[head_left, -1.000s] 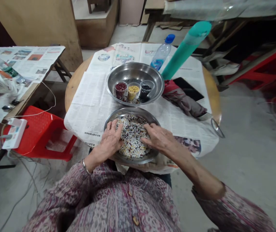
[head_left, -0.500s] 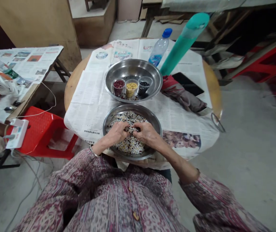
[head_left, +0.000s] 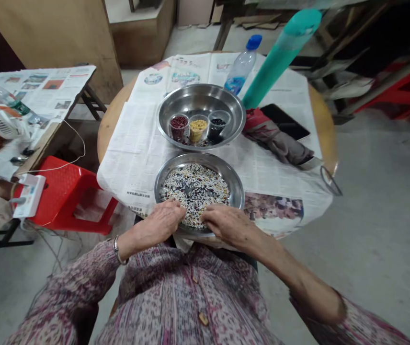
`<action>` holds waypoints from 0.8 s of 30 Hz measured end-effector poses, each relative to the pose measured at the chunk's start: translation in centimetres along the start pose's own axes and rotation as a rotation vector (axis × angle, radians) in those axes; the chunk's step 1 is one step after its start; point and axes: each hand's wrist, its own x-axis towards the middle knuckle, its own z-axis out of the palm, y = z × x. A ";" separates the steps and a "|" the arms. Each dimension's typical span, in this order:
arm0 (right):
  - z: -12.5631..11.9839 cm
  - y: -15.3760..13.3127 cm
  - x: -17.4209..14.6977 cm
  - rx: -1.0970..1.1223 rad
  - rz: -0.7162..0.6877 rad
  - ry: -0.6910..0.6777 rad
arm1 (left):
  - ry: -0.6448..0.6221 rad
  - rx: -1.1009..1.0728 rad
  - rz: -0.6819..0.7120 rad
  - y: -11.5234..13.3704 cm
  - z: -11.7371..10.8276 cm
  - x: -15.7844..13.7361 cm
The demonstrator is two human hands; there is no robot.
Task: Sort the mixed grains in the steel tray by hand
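Note:
A steel basin (head_left: 235,191) holds a spread mix of white, black, yellow and dark red grains and beans (head_left: 208,179). At its near left side is my left hand (head_left: 167,216), fingers curled down at the edge of the mix. My right hand (head_left: 222,220) is at the near right side, its bent fingertips touching the grains. Both hands look closed, but whatever lies under the fingers is hidden. Just behind, a larger steel basin (head_left: 208,93) holds three clear cups: one of red beans (head_left: 179,125), one of yellow beans (head_left: 198,129), one of black beans (head_left: 217,125).
Newspaper covers the round table (head_left: 126,139). Behind the basins stand a plastic bottle (head_left: 241,67) and a tall green cylinder (head_left: 280,60). A folded umbrella (head_left: 280,141) and a black phone (head_left: 286,122) lie at right. A red stool (head_left: 68,191) with a power strip (head_left: 29,196) is left.
Both hands have drawn back toward me from the middle of the near basin to its near side and moved apart. The grains in the middle are now uncovered and spread flatter.

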 end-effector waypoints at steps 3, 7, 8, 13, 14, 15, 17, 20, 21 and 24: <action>0.5 -0.3 0.8 -0.036 0.008 -0.018 | -0.006 -0.004 -0.002 -0.2 0.9 0.7; 0.0 0.0 2.5 -0.066 0.109 0.031 | 0.056 0.066 -0.086 -0.7 1.7 2.9; -0.3 0.3 2.9 -0.064 0.150 0.061 | 0.073 0.084 -0.108 -1.0 1.5 3.6; -1.2 2.5 4.1 -0.059 0.306 0.308 | 0.258 0.093 -0.212 -2.5 -0.1 6.5; -1.2 2.9 4.4 -0.072 0.323 0.333 | 0.285 0.080 -0.225 -2.8 -0.4 7.1; -1.1 3.2 4.8 -0.086 0.336 0.340 | 0.295 0.064 -0.226 -3.1 -0.5 7.6; -0.8 3.5 5.6 -0.097 0.346 0.314 | 0.266 0.024 -0.189 -3.6 -0.3 8.7; -0.6 3.4 7.1 -0.042 0.351 0.276 | 0.211 -0.050 -0.120 -4.0 0.6 10.3; -0.6 3.3 7.5 -0.010 0.366 0.271 | 0.218 -0.074 -0.118 -4.1 1.0 10.7; -1.1 3.0 7.9 0.107 0.416 0.254 | 0.279 -0.140 -0.141 -4.3 1.7 10.8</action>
